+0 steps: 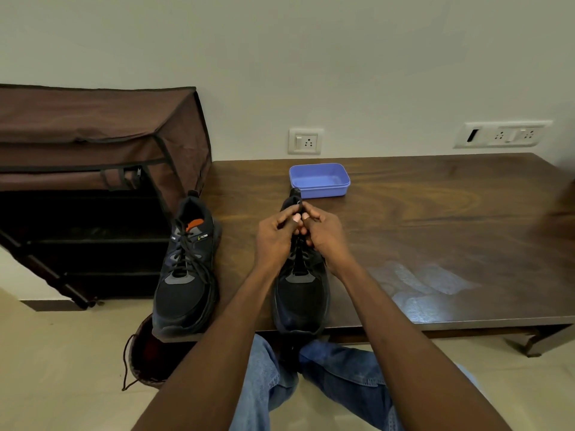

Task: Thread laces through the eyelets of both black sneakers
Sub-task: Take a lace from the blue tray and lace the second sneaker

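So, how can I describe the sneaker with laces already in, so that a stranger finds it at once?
Start at the dark brown wooden table and go to its left end, beside the brown fabric shoe rack. The black laced sneaker stands there, untouched. Unlike the other black sneaker, which both hands work on, it shows an orange tongue patch.

Two sneakers stand on the table (435, 213), toes at its near edge — the laced sneaker (186, 269) at the table's left end, the other sneaker (300, 287) at its 3 o'clock. Both hands meet over that second shoe's tongue: left hand (275, 236), right hand (323, 234). The tub (319, 180) sits at 12 o'clock, just behind. The fabric rack (93, 181) stands at 9 o'clock, the bag (146, 356) on the floor at 7.
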Available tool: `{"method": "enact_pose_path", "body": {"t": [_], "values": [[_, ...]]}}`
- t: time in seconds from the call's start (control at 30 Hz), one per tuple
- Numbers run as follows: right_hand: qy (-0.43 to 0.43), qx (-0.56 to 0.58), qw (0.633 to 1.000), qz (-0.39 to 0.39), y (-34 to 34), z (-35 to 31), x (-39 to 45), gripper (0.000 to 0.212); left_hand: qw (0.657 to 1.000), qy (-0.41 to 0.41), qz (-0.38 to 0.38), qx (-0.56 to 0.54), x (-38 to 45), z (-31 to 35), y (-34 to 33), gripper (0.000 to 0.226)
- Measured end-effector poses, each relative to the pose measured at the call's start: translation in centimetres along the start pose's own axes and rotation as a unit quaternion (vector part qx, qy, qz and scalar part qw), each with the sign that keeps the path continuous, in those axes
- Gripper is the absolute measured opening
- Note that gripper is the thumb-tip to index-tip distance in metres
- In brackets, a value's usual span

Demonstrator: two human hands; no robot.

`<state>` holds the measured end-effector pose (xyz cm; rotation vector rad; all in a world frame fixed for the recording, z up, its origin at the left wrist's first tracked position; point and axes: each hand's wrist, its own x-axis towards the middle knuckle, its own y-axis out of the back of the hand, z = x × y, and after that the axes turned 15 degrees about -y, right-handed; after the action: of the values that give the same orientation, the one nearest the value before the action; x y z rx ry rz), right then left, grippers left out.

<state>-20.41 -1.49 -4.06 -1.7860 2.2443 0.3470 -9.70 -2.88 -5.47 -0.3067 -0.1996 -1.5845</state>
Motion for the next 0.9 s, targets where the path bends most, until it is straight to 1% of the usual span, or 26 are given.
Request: {"method": "enact_pose_path", "body": {"t": [0.07,0.13,0.23,0.3,0.33,0.37,0.47,0.5,0.57,0.63,0.7,0.73,0.77,0.8,0.83,0.87,0.9], "values": [[-0.009,-0.023,1.0,-0.001,-0.2,0.0,0.2,0.036,0.997,0.037,0.047,-0.043,0.0,0.1,0.2,0.022],[-0.019,-0.045,0.999,0.007,-0.3,-0.1,0.3,0.037,0.991,0.079,0.07,-0.076,0.0,0.2,0.4,0.017],[-0.03,-0.026,0.998,0.038,-0.1,0.1,0.3,0.02,0.978,0.129,0.057,-0.155,-0.1,0.8,0.4,0.003],[-0.033,0.0,0.999,0.04,0.1,0.3,0.4,0.011,0.971,0.152,0.044,-0.18,-0.1,1.4,0.4,0.003],[-0.03,0.013,0.999,0.033,0.2,0.4,0.5,0.01,0.968,0.161,0.043,-0.189,-0.1,1.6,0.3,0.003],[-0.026,0.028,0.999,0.023,0.2,0.4,0.5,0.014,0.965,0.171,0.048,-0.194,-0.1,1.7,0.3,0.006],[-0.033,0.065,0.997,-0.019,0.2,0.5,0.6,0.024,0.957,0.201,0.06,-0.2,0.1,2.0,0.6,0.033],[-0.039,0.072,0.996,-0.036,0.2,0.5,0.6,0.026,0.957,0.204,0.056,-0.199,0.2,2.1,0.6,0.036],[-0.05,0.066,0.994,-0.068,0.6,0.3,0.7,0.025,0.957,0.205,0.043,-0.198,0.3,2.2,0.7,0.028],[-0.056,0.031,0.995,-0.082,1.0,0.0,0.7,0.022,0.962,0.199,0.048,-0.183,0.1,2.3,0.7,0.016],[-0.057,-0.008,0.996,-0.063,1.0,-0.2,0.6,0.017,0.975,0.172,0.068,-0.127,0.0,2.0,0.8,0.008],[-0.055,-0.024,0.997,-0.043,1.0,-0.2,0.5,0.011,0.983,0.146,0.074,-0.078,0.0,1.8,0.7,0.003],[-0.048,-0.038,0.998,-0.024,0.9,-0.2,0.5,0.007,0.991,0.107,0.076,-0.006,0.0,1.6,0.7,0.006],[-0.04,-0.049,0.998,-0.009,0.9,-0.2,0.4,0.007,0.993,0.05,0.074,0.083,-0.1,1.5,0.5,0.011],[-0.031,-0.054,0.998,0.001,0.7,-0.2,0.3,0.008,0.983,-0.013,0.071,0.169,-0.2,1.4,0.3,0.012],[-0.026,-0.049,0.998,0.007,0.6,-0.3,0.1,0.01,0.964,-0.072,0.072,0.247,-0.3,1.3,0.1,0.009],[-0.021,-0.037,0.999,0.012,0.5,-0.3,0.0,0.012,0.942,-0.109,0.079,0.306,-0.4,1.1,-0.1,0.006]]}}
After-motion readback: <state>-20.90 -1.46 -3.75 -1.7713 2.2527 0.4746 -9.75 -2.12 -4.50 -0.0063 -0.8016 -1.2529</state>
